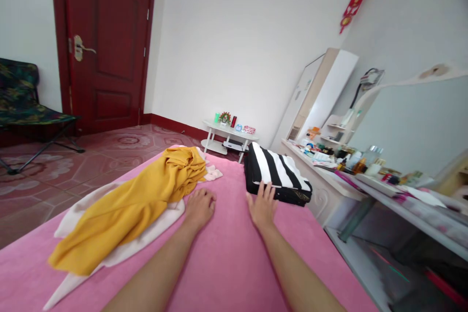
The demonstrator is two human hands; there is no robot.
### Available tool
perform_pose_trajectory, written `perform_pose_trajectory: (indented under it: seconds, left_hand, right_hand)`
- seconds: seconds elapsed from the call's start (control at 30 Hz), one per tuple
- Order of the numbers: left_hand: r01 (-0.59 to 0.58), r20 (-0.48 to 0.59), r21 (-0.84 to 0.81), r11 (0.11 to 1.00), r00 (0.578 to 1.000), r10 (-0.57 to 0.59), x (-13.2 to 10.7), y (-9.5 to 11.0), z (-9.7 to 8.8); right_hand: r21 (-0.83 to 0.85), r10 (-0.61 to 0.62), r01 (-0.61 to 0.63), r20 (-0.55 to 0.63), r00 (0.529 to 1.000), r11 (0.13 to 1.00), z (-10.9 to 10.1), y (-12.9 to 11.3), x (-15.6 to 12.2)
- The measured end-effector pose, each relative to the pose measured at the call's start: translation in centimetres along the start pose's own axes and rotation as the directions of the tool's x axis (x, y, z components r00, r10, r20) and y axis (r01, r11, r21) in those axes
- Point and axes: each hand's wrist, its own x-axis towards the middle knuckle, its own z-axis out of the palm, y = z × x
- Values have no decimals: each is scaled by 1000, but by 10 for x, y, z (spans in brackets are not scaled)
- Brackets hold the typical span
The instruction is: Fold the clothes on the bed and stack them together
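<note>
My left hand [200,208] rests on the pink bed cover [230,258], its fingers loosely bent and nothing visible in them. Just left of it lies a rumpled yellow garment [127,209], spread over pale pink clothing [153,234] that shows along its edges. My right hand [263,207] has its fingers spread, and the fingertips reach the near left edge of a folded stack. On top of that stack is a black-and-white striped garment [280,168], with folded black clothing [292,196] underneath. Whether the right fingertips press on the stack I cannot tell.
A dressing table [340,183] with a mirror [420,126] and many bottles runs along the right side. Beyond the bed stands a small white table [228,130] with a plant. At left are a folding chair [32,102] and a red door [107,48].
</note>
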Motion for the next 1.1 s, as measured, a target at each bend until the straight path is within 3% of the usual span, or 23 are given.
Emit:
perform_pose_trajectory:
  seconds: [0.1,0.17,0.33,0.63,1.1]
  left_hand:
    - [-51,-6,123,991,999,52,-9,8,4]
    - [-78,28,179,981,997,74,-18,13,7]
    - [-57,221,246,967,975,1,-48,26,6]
    - [-50,212,264,963,977,-7,-101,38,-15]
    - [-58,185,254,965,983,11,-103,36,-19]
  right_hand:
    - [45,-98,89,303,948,995,6,-2,-49]
    - [76,-149,130,372,916,989,3,-1,-71]
    - [79,-139,120,319,938,990,-15,2,-109]
    - [113,-148,119,294,944,986,-41,4,-152]
    - [190,-144,105,204,968,976,-46,7,-148]
